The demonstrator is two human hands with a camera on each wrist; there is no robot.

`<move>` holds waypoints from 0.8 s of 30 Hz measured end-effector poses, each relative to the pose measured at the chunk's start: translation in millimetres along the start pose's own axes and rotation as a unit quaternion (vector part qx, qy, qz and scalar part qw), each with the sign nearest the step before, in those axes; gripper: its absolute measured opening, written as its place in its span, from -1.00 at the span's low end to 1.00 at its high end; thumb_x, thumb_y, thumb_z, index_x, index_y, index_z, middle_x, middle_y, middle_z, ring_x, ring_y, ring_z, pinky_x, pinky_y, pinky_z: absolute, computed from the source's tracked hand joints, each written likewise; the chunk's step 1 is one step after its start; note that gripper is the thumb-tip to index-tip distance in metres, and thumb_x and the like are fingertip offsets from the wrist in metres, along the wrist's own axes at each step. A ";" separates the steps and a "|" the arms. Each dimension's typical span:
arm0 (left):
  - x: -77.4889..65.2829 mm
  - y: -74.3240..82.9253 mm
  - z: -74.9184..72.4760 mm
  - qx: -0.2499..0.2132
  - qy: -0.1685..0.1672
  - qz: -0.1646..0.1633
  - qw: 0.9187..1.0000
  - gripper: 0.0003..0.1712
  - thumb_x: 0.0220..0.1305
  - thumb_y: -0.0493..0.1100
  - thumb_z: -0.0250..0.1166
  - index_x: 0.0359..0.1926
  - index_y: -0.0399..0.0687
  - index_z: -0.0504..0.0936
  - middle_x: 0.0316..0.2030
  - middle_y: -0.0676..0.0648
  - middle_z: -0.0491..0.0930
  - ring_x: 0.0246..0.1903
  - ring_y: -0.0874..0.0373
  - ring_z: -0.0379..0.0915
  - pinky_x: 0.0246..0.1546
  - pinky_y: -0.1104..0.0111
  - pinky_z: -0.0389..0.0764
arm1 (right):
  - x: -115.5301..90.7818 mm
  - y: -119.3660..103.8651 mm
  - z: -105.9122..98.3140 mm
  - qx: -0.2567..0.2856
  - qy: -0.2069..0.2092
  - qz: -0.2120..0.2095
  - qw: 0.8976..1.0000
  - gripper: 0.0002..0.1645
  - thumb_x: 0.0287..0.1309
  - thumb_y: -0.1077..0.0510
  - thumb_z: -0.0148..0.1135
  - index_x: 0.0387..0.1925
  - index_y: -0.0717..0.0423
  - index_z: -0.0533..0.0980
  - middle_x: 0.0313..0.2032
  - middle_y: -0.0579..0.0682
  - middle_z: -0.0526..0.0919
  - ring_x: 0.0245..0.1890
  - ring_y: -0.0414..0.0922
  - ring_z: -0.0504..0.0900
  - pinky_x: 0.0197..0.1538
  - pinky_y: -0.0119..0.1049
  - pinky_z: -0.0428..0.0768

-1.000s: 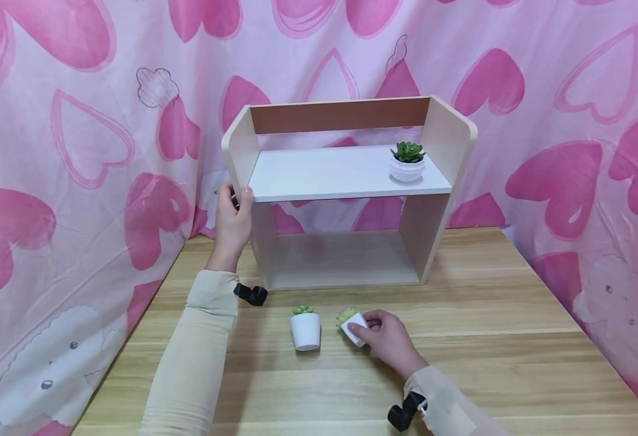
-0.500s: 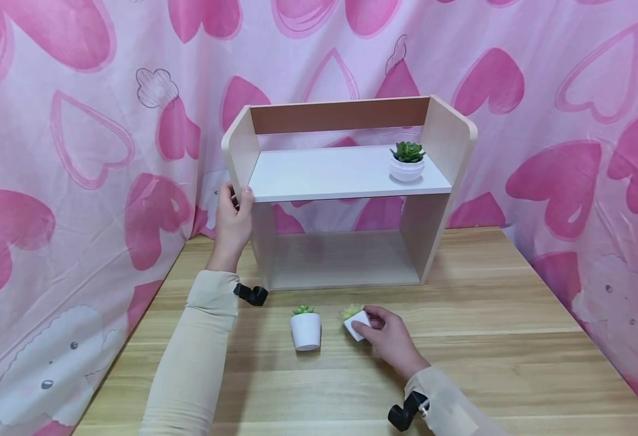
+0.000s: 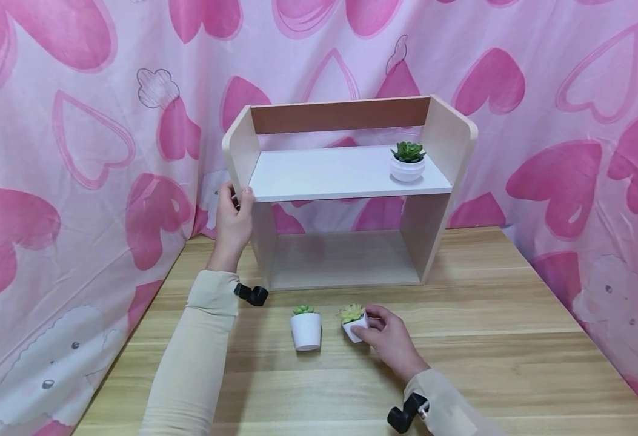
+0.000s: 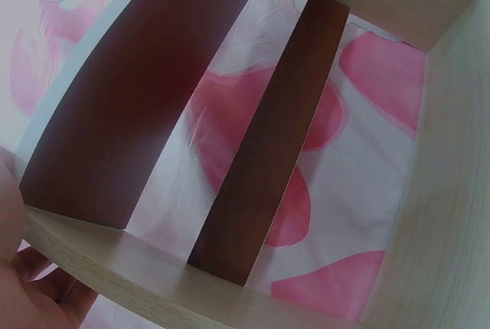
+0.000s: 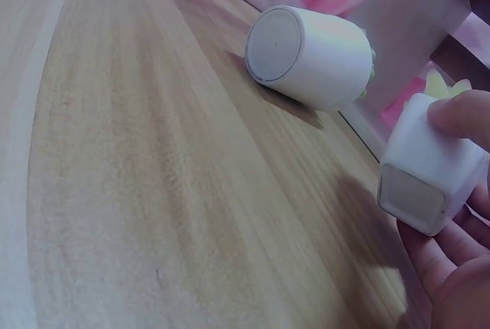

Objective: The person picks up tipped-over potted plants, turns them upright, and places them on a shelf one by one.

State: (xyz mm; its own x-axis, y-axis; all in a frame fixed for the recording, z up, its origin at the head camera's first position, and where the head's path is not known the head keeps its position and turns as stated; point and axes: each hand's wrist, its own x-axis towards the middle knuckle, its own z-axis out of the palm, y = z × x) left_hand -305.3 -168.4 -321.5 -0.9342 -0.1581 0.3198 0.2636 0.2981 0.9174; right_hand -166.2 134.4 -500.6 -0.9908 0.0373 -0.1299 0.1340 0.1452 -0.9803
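My left hand (image 3: 233, 225) grips the left side panel of a small wooden shelf (image 3: 240, 138), thumb at the front edge beside the white middle board. In the left wrist view, fingers (image 4: 65, 298) curl behind that panel. My right hand (image 3: 392, 342) pinches a small square white pot (image 3: 355, 330) holding a yellow-green succulent (image 3: 352, 313), tilted, close over the table. The right wrist view shows the square base of this pot (image 5: 413, 195), thumb on one face. To its left, a round white pot (image 3: 306, 333) with a green succulent lies on its side, base toward me.
On the white shelf board (image 3: 324, 174), a ribbed white pot (image 3: 407, 166) with a dark green succulent stands at the right end. The shelf stands toward the back of the wooden table (image 3: 488, 339). A pink heart-patterned curtain (image 3: 308, 54) hangs behind and at both sides.
The square pot in my right hand has turned and risen slightly, its succulent now showing more toward me. My left hand stays on the shelf panel.
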 end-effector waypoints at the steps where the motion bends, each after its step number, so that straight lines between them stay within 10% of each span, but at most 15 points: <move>1: -0.2 0.3 0.3 0.000 0.001 0.000 1.000 -0.30 0.67 0.22 0.03 0.59 0.01 0.17 0.57 -0.21 0.28 0.53 -0.17 0.29 0.59 -0.21 0.29 | -0.3 0.0 0.5 0.005 0.000 -0.002 1.000 -0.31 0.20 0.34 0.54 0.33 0.41 0.49 0.12 0.35 0.75 0.11 0.09 0.77 -0.05 -0.41 0.74; 24: -0.9 2.0 0.2 0.003 0.002 0.004 1.000 -0.31 0.66 0.21 0.04 0.58 -0.01 0.18 0.55 -0.22 0.30 0.52 -0.17 0.30 0.58 -0.18 0.32 | -1.1 17.6 5.8 0.022 -0.046 -0.041 0.998 -0.23 0.11 0.42 0.56 0.33 0.33 0.41 0.37 0.40 0.56 0.44 0.32 0.54 0.37 -0.19 0.61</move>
State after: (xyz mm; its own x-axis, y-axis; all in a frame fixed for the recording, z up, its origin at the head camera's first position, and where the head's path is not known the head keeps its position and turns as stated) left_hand -303.9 -167.5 -320.0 -0.9315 -0.1589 0.3273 0.2691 0.3046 0.9137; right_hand -162.8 131.2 -518.6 -0.9961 -0.0641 -0.0601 0.0535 0.1002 -0.9935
